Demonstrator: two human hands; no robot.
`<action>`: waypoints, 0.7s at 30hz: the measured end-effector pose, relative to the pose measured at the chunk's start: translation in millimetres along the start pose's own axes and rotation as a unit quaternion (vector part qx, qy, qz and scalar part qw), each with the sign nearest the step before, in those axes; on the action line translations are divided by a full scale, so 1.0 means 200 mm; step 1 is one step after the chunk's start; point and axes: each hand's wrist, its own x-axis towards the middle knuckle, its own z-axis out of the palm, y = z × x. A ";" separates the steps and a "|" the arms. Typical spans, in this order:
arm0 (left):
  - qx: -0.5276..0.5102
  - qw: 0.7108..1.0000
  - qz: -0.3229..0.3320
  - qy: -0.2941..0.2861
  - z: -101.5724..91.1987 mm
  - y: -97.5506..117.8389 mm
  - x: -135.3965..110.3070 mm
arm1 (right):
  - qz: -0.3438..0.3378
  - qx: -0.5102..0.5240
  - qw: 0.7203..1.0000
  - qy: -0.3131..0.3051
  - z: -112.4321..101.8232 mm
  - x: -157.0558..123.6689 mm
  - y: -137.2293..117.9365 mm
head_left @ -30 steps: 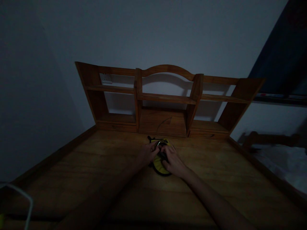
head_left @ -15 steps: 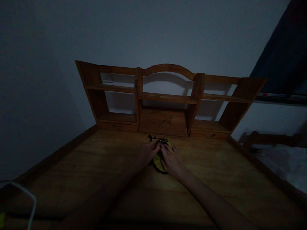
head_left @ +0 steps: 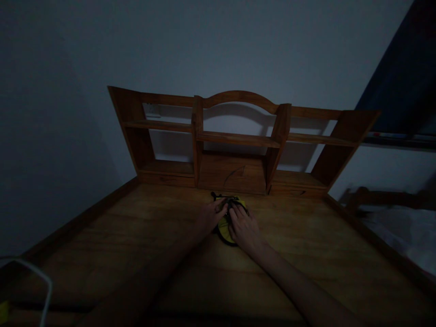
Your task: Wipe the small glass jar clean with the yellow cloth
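A yellow item with black trim (head_left: 224, 231), perhaps a small bag, lies on the wooden desk in the middle of the head view. Its lower edge is dark and rounded, and a thin black piece with a knobbed end (head_left: 214, 195) sticks out at its upper left. My left hand (head_left: 210, 215) is at its left side, fingers pinched together on the dark part near the top. From the right, my right hand (head_left: 243, 227) rests over it with bent fingers gripping the same dark part. The dim light and my fingers hide the details there.
A wooden shelf unit (head_left: 238, 138) stands along the desk's back edge, against the wall. Raised edges run along both sides of the desk (head_left: 136, 231). A white cable (head_left: 49, 286) curves at lower left beside a yellow object (head_left: 3, 312). Bedding (head_left: 405, 231) is at right.
My right hand's fingers have shifted slightly on the yellow-and-black item, and a dark band now shows across its upper right. My left hand stays almost where it was.
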 end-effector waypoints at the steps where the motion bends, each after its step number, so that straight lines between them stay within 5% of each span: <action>1: 0.001 1.000 -0.001 0.000 0.00 0.00 0.00 | 0.003 0.001 1.000 0.000 0.00 0.00 0.00; 15: 0.022 1.000 -0.007 -0.001 0.01 0.01 -0.01 | 0.004 0.010 1.000 0.006 -0.01 0.01 0.00; 21: 0.001 1.000 -0.001 0.001 0.02 0.01 -0.02 | 0.027 0.110 0.994 -0.011 0.03 0.01 0.07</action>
